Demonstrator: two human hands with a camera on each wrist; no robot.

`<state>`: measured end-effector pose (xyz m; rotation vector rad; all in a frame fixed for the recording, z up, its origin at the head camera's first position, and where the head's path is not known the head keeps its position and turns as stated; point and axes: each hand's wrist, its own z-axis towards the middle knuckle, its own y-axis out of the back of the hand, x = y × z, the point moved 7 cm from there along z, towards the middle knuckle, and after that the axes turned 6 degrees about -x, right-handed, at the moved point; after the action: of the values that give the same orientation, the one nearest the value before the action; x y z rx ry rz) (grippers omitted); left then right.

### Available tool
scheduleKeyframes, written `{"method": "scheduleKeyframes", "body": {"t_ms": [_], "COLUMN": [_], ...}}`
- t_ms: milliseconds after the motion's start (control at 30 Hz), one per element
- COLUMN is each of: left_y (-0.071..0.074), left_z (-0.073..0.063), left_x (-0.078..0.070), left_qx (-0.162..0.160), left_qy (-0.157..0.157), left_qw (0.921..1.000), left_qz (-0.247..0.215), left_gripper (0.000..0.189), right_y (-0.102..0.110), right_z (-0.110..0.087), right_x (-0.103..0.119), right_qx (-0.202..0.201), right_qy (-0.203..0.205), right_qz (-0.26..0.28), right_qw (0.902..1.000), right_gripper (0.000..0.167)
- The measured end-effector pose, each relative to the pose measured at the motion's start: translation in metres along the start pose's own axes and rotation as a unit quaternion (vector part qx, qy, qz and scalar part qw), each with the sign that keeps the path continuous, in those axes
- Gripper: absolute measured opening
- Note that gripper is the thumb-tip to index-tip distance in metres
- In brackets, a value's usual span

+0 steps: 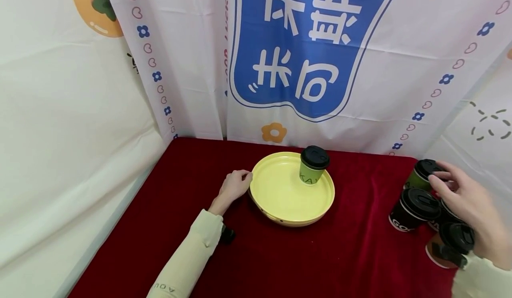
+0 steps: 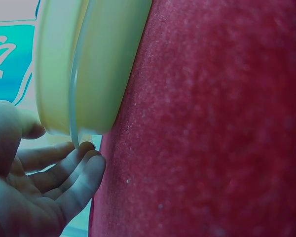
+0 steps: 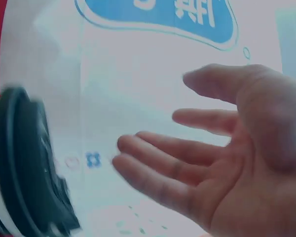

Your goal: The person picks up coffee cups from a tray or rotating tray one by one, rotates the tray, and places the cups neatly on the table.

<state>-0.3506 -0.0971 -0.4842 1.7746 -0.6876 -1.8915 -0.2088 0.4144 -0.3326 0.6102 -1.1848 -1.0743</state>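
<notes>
A round yellow tray (image 1: 276, 196) lies on the red cloth, with a green paper cup (image 1: 311, 173) with a black lid upright at its back right. At the tray's left edge my left hand (image 1: 234, 186) grips the rim, the thumb above and the curled fingers (image 2: 84, 177) against the side below. My right hand (image 1: 468, 196) is over a group of lidded cups at the right, fingers spread and palm bare. Nearest its fingertips is another green cup (image 1: 416, 181). A black lid (image 3: 27, 163) shows beside the hand in the right wrist view.
In front of that green cup stands a black cup (image 1: 408, 216); another black cup (image 1: 444, 216) is partly hidden behind it. A brown cup (image 1: 436, 250) stands nearest the right sleeve. Printed white curtains (image 1: 192, 67) hang behind and beside the red-covered table (image 1: 280, 262).
</notes>
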Motion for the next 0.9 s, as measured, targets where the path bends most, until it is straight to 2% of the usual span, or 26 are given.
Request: {"method": "scheduleKeyframes", "body": {"t_ms": [133, 300, 533, 733, 900], "left_y": [0.000, 0.000, 0.001, 0.002, 0.001], "left_z": [0.000, 0.000, -0.002, -0.002, -0.001], "left_x": [0.000, -0.001, -0.001, -0.002, -0.002], "left_qx": [0.000, 0.001, 0.001, -0.001, -0.001], "left_qy": [0.001, 0.000, -0.008, -0.008, -0.010], "left_qw": [1.0000, 1.0000, 0.9999, 0.9999, 0.9999], "left_qz": [0.001, -0.003, -0.009, -0.009, -0.009], "left_gripper": [0.041, 0.041, 0.039, 0.040, 0.040], "right_y": [-0.014, -0.040, -0.081, -0.120, -0.147], "right_z": [0.008, 0.019, 0.031, 0.033, 0.034], "right_x": [0.018, 0.035, 0.043, 0.050, 0.052], "right_qx": [0.009, 0.032, 0.073, 0.111, 0.139], "right_qy": [0.011, 0.005, -0.005, -0.011, -0.038], "right_qz": [0.081, 0.142, 0.242, 0.252, 0.263], "right_qw": [0.9966, 0.9894, 0.9676, 0.9611, 0.9542], "right_gripper": [0.057, 0.054, 0.052, 0.051, 0.051]}}
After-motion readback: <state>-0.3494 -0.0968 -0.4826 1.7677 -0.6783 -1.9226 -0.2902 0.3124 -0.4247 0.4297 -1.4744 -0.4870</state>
